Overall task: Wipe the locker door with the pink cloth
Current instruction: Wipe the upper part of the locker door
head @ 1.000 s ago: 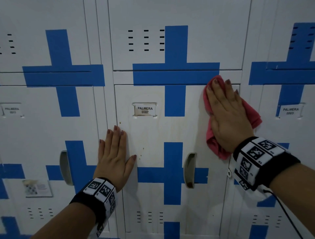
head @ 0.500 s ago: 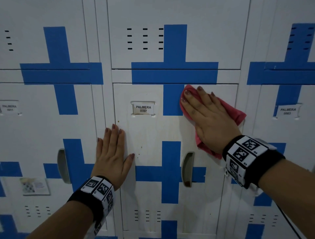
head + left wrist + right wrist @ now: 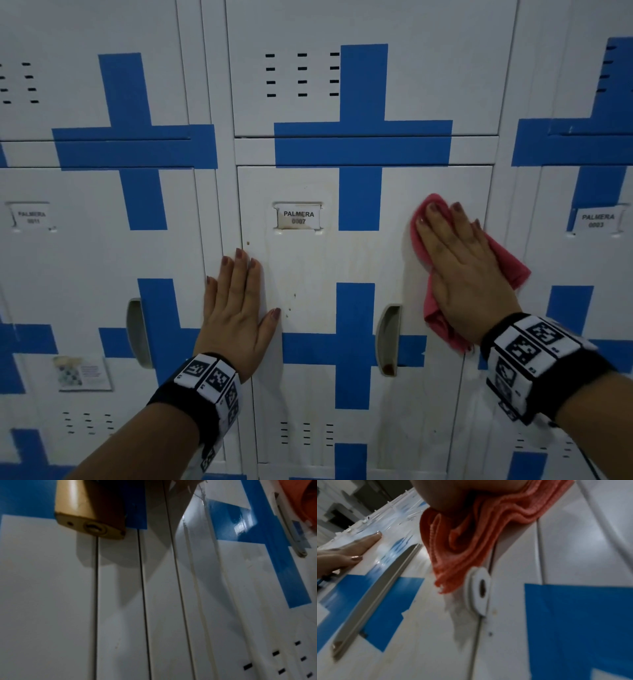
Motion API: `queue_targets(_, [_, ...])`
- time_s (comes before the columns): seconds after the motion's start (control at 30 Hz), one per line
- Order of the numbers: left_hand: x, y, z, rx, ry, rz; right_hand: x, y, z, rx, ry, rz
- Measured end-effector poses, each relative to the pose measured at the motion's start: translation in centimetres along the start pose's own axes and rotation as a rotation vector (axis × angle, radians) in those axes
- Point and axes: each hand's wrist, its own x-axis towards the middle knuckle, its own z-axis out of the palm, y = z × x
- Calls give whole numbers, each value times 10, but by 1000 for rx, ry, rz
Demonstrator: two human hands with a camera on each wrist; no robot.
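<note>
The middle locker door (image 3: 318, 267) is white with blue cross tape and a label reading PALMERA 0007 (image 3: 298, 218). Faint brownish stains run down its left half. My right hand (image 3: 462, 260) lies flat with straight fingers and presses the pink cloth (image 3: 442, 325) against the door's right side, near its right edge. Folds of the cloth (image 3: 467, 536) bunch under the palm in the right wrist view. My left hand (image 3: 236, 308) rests flat and open across the door's left edge, holding nothing.
A recessed metal handle (image 3: 388, 339) sits below and left of the cloth. A hasp eye (image 3: 479, 592) sticks out at the door's right seam. A brass padlock (image 3: 85, 509) hangs on the left neighbouring locker. More lockers surround this one.
My right hand swept the cloth left across the blue vertical stripe, then back right and slightly down to the door's right side. The left hand stayed put.
</note>
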Motion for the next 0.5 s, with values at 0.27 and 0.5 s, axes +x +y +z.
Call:
queue_targets(0.27, [0, 0, 0, 4, -2, -3, 29, -18, -8, -77, 20, 67])
queue_targets(0.5, [0, 0, 0, 3, -11, -2, 38, -24, -9, -165, -20, -122])
